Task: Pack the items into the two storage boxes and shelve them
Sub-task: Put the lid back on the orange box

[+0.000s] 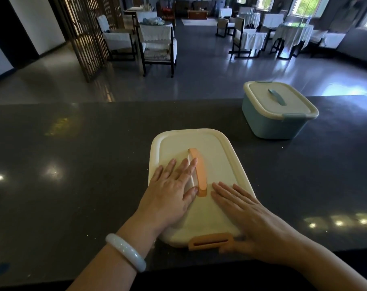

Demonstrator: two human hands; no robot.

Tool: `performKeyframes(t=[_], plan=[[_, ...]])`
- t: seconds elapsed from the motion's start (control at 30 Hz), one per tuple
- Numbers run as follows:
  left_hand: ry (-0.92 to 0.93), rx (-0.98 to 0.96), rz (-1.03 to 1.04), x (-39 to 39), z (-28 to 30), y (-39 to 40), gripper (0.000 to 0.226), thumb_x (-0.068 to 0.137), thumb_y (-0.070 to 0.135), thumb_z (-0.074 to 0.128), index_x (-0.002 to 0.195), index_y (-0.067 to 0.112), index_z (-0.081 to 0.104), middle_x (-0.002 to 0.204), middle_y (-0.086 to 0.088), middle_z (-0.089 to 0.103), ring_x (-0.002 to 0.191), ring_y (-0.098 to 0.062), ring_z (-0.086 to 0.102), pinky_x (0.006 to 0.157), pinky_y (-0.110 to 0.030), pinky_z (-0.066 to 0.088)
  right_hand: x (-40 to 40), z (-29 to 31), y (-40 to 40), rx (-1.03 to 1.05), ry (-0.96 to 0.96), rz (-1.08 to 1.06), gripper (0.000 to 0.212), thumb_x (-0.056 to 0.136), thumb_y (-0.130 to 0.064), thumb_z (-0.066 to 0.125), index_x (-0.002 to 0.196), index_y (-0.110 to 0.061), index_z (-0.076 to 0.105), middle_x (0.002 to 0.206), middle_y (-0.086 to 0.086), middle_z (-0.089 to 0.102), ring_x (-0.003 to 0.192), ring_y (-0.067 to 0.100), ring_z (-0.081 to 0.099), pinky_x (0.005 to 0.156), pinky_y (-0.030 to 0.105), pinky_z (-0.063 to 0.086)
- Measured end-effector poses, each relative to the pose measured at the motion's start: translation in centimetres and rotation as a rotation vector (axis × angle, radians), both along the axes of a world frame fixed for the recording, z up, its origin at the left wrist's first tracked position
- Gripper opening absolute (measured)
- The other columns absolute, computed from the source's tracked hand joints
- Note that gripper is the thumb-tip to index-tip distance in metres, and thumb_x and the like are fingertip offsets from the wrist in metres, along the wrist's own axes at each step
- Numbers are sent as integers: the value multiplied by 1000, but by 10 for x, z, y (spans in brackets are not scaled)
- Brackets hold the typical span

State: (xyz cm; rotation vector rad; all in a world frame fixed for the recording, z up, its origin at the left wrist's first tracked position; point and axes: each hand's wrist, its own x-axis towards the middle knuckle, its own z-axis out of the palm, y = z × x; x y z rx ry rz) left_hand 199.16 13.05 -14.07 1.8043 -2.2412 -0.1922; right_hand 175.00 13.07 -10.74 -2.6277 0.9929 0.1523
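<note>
Cream box [199, 185] sits near-centre on the counter [73, 164], left hand [170, 194] and right hand [251, 219] both open, flat on its lid, likely pressing it to seat before the orange latch [211, 241] snaps; blue box [277, 110] lidded, far right.

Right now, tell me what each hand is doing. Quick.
Left hand: open, flat on the cream lid, holding nothing.
Right hand: open, flat on the same lid, by the orange latch, holding nothing.
</note>
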Motion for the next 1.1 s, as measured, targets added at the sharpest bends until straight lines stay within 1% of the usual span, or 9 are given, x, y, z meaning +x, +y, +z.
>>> performKeyframes(t=[0.3, 0.43, 0.53, 0.63, 0.73, 0.8, 0.9, 0.97, 1.1], plan=[[-1, 23, 7, 0, 3, -1, 67, 96, 61, 18, 137, 52, -34, 158, 19, -12, 145, -9, -17, 119, -39, -8, 3, 2, -6, 49, 37, 17, 93, 76, -86, 21, 148, -37, -14, 153, -22, -23, 133, -12, -29, 115, 24, -16], [22, 62, 8, -1, 8, 1, 67, 97, 61, 19, 134, 55, -35, 156, 22, -18, 143, -6, -22, 117, -35, -13, 1, 0, -9, 89, 2, 11, 94, 76, -86, 28, 147, -42, -13, 150, -29, -24, 133, -14, -27, 113, 23, -16], [43, 122, 1, 0, 15, -1, 66, 98, 60, 22, 132, 60, -34, 152, 26, -21, 142, -3, -23, 118, -34, -13, 2, 2, -19, 212, -48, -44, 95, 69, -89, 35, 146, -51, -6, 140, -47, -19, 124, -29, -20, 111, 22, -11], [76, 129, -15, 3, 23, -6, 58, 99, 58, 26, 141, 60, -14, 156, 27, -4, 145, -1, -8, 114, -28, -7, 7, 13, -32, 298, -149, -223, 88, 60, -90, 37, 138, -64, 7, 115, -68, -1, 108, -40, 6, 106, 21, 13], [124, 7, 18, 9, 34, -18, 50, 99, 55, 35, 146, 51, 22, 153, 24, 27, 140, 1, 18, 110, -25, 7, 19, 19, -51, 199, -239, -326, 81, 66, -83, 37, 141, -58, 17, 137, -50, 15, 124, -14, 22, 110, 30, 25], [153, -26, 50, 11, 40, -31, 47, 98, 55, 40, 143, 46, 33, 151, 21, 32, 139, -2, 24, 110, -26, 10, 31, 22, -68, 126, -300, -388, 73, 77, -72, 41, 143, -51, 19, 151, -28, 21, 137, 3, 27, 112, 38, 29], [176, 0, 100, 9, 44, -54, 51, 97, 57, 37, 145, 42, 33, 155, 17, 26, 143, -5, 18, 114, -32, 9, 47, 24, -95, 33, -353, -409, 63, 90, -56, 45, 146, -40, 23, 155, -15, 24, 141, 12, 28, 112, 39, 29], [152, 47, 113, 7, 43, -68, 54, 98, 59, 29, 149, 40, 27, 159, 13, 19, 147, -9, 10, 118, -39, 5, 56, 23, -110, -36, -235, -340, 52, 97, -46, 44, 146, -32, 32, 154, -10, 28, 141, 15, 27, 113, 39, 26], [13, 222, 76, 7, 28, -82, 57, 100, 57, 20, 153, 40, 9, 163, 8, -2, 148, -15, -8, 120, -45, -6, 65, 16, -138, -152, -163, -284, 36, 97, -40, 45, 124, -20, 59, 131, 1, 52, 124, 20, 43, 104, 36, 34]])
